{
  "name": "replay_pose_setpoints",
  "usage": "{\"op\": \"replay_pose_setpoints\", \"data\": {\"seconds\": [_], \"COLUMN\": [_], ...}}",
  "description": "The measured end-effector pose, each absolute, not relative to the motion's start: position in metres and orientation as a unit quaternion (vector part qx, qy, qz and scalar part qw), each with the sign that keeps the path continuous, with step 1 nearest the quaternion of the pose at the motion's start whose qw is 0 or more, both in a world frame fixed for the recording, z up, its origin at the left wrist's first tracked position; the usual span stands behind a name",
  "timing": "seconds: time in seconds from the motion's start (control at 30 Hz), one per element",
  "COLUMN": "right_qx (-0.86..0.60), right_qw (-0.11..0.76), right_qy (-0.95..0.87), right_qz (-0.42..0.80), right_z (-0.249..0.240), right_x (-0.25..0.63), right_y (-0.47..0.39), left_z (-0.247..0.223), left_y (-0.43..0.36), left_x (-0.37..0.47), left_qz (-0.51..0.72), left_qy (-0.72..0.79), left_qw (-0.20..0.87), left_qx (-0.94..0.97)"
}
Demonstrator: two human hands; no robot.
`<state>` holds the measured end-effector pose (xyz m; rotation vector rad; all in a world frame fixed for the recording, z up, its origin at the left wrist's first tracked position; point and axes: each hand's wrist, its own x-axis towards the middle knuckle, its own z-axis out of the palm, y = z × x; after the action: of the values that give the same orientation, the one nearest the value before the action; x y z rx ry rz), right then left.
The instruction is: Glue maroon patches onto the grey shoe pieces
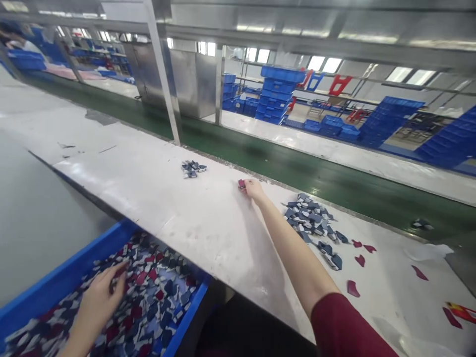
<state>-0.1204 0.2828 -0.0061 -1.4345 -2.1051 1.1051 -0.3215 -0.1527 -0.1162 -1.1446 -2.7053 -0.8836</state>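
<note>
Near the table's (208, 218) far edge, our right hand (254, 189) is pinching a red piece (241, 184) that is pointing left, its long axis unclear. Our left hand (100, 293) is curling over the blue bin (70, 265), its grip unclear.

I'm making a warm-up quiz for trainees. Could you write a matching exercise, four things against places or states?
1. Left hand
2. Right hand
3. Larger pile of dark pieces
4. Stacked blue crates

A. Beyond the green conveyor belt
B. At mixed pieces in the blue bin
C. Pinching a maroon piece
D. On the white table

Pairs: 1-B; 2-C; 3-D; 4-A
</note>
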Motion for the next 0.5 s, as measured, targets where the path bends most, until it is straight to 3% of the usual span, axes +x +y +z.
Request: {"op": "replay_pose_setpoints", "data": {"seconds": [0.27,0.43,0.5], "right_qx": [-0.494,-0.443,-0.425], "right_qw": [0.291,0.386,0.494], "right_qy": [-0.708,-0.73,-0.715], "right_qz": [0.412,0.35,0.254], "right_z": [0.033,0.042,0.034], "right_x": [-0.132,-0.019,0.047], "right_y": [0.285,0.206,0.162], "left_z": [-0.064,-0.039,-0.032], "left_y": [-0.055,-0.006,0.015], "left_x": [-0.238,-0.208,-0.199], "left_qz": [-0.397,-0.437,-0.441], "left_qy": [-0.793,-0.79,-0.792], "left_qw": [0.126,0.083,0.025], "left_qx": [-0.445,-0.423,-0.422]}}
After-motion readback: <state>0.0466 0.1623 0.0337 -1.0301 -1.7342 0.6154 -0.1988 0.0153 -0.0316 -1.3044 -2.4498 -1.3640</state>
